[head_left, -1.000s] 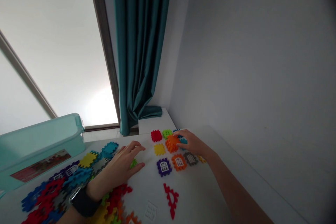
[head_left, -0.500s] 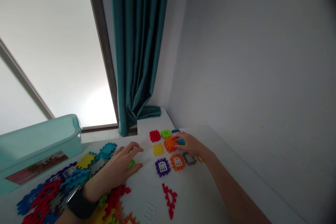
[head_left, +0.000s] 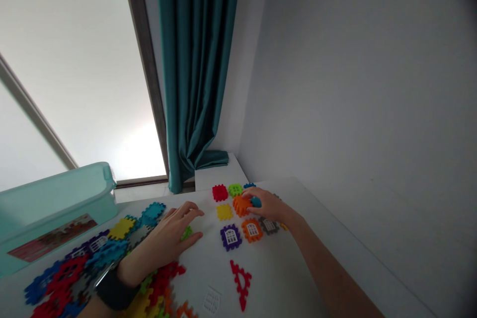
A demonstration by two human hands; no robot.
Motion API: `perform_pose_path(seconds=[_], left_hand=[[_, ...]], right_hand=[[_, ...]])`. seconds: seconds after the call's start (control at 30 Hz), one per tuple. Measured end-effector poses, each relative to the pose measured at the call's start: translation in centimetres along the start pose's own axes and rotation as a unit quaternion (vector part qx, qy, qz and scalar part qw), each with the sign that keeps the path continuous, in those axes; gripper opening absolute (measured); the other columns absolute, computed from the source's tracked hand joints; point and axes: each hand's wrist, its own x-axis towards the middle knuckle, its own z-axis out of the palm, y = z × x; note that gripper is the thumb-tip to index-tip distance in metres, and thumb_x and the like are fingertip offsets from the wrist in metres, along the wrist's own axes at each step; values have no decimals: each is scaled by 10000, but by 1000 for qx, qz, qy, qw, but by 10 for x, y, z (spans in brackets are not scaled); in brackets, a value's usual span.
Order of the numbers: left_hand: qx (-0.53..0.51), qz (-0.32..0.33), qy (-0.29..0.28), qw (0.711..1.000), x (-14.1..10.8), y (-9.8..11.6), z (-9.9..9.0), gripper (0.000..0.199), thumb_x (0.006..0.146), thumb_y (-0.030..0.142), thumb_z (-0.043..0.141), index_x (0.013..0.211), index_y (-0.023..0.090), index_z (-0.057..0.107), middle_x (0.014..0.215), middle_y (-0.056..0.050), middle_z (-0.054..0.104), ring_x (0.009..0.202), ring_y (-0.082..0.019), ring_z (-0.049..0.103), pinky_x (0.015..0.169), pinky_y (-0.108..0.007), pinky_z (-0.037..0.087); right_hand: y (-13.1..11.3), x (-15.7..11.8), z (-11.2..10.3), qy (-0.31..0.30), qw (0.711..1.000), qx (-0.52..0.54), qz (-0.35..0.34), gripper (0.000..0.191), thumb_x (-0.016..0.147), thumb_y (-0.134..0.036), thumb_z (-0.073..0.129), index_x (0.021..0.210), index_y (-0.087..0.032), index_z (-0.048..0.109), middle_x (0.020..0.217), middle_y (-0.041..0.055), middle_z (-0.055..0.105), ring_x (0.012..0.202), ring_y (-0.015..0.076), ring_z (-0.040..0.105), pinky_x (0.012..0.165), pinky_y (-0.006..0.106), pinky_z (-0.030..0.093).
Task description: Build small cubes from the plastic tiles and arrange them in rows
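Observation:
My right hand (head_left: 266, 203) has its thumb and fingers around a stack of orange notched building tiles (head_left: 241, 205) on the white table. A blue tile (head_left: 256, 201) shows partly under that hand. My left hand (head_left: 179, 226), with a dark watch on the wrist, is open, fingers apart. Close to its fingertips lies a green tile (head_left: 187, 233), partly hidden. Around the right hand are a yellow tile (head_left: 224, 212), a red tile (head_left: 219, 193), a green tile (head_left: 235, 190), and window tiles in purple (head_left: 230, 237), orange (head_left: 252, 230) and grey (head_left: 269, 225).
A mixed heap of notched tiles (head_left: 70, 276) spreads under and left of my left arm. Behind it stands a pale green plastic bin (head_left: 55, 184). Nearer me lie a red triangular piece (head_left: 241, 283) and a white window insert (head_left: 212, 301). A wall (head_left: 357, 109) borders the right side.
My right hand has shifted very slightly left at the orange stack. The left hand and the other tiles look unmoved.

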Motion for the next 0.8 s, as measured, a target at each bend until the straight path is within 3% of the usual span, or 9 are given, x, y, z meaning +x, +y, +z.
perform_pose_path(seconds=[0.3, 0.8], left_hand=[[2, 9, 6, 1000, 0, 0, 0, 318, 934, 291, 576, 1251, 269, 581, 1237, -62, 615, 1043, -250, 664, 936, -367, 520], [2, -1, -19, 1000, 0, -1, 1, 373, 930, 293, 598, 1302, 279, 573, 1246, -57, 642, 1089, -264, 645, 948, -380, 503]], right_hand=[[-5, 1, -4, -1, 1000, -21, -7, 384, 810, -226, 715, 1190, -203, 667, 1332, 101, 636, 1307, 270, 553, 1149, 488, 390], [-5, 2, 3, -9, 999, -39, -23, 429, 796, -182, 706, 1220, -201, 640, 1289, 105, 652, 1262, 270, 577, 1123, 481, 418]])
